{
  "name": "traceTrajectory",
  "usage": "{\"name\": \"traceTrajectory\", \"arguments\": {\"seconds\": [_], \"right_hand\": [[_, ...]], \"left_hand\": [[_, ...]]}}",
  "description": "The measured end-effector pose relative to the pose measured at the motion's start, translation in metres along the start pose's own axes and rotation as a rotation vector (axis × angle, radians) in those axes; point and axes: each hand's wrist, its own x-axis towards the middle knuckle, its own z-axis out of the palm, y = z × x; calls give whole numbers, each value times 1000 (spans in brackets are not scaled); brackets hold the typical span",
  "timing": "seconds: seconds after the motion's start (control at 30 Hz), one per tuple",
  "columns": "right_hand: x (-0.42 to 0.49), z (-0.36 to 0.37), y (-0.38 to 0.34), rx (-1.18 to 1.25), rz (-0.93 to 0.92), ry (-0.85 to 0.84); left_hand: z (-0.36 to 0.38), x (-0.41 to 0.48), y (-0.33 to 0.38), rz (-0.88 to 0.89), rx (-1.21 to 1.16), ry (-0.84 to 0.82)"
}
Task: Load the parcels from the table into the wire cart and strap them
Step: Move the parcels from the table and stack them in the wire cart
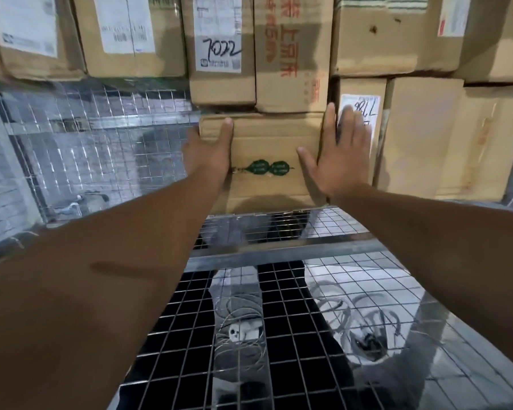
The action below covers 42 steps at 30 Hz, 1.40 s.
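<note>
Both bare forearms reach forward over the wire cart, whose mesh floor and flat metal crossbar fill the foreground just below the leaf-print parcel. That parcel, a brown cardboard box with two green leaf marks on its near face, stands on the mesh at the far end of the floor, pushed up against the stacked cartons. The left hand lies against the parcel's left side with its thumb stretched straight up the near face; its other fingers are out of sight past the corner. The right hand is spread flat against the parcel's right side, fingers straight and pointing up, thumb resting on the near face. Directly on top of the parcel sit a carton with a label handwritten 7022 and, beside it, a carton printed with red characters. Touching the parcel's right side, behind the right hand, stands a carton with a white handwritten label, and more cartons stand further right. Left of the parcel rises the cart's mesh side wall. Under the floor, nearer than the parcel, blurred coiled loops show through the mesh.
</note>
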Motion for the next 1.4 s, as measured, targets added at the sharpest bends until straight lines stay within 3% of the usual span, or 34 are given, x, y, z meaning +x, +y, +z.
{"name": "traceTrajectory", "arguments": {"seconds": [0.23,0.33,0.47,0.53,0.67,0.8,1.0,1.1,1.2,1.4], "right_hand": [[-6,-30,2,23,7,-156],[-23,-98,5,82,28,-204],[-75,-205,3,230,150,-272],[-119,-263,0,383,236,-113],[-252,-357,-10,656,511,393],[-425,-375,-19,836,884,612],[-690,-322,-77,807,1431,681],[-794,-298,-122,822,1716,801],[-894,-271,-176,776,2068,931],[-1043,-212,-295,692,2575,1007]], "left_hand": [[-25,-26,10,-31,65,-67],[-61,-75,39,105,172,-123],[-113,-162,89,325,382,-329],[-138,-209,120,412,423,-417],[-175,-306,163,680,568,-555],[-189,-442,156,1030,658,-726],[-175,-619,56,1573,1068,-1104],[-171,-684,-9,1733,1142,-1304],[-177,-755,-107,1740,1241,-1578],[-268,-841,-328,1510,1493,-1990]]}}
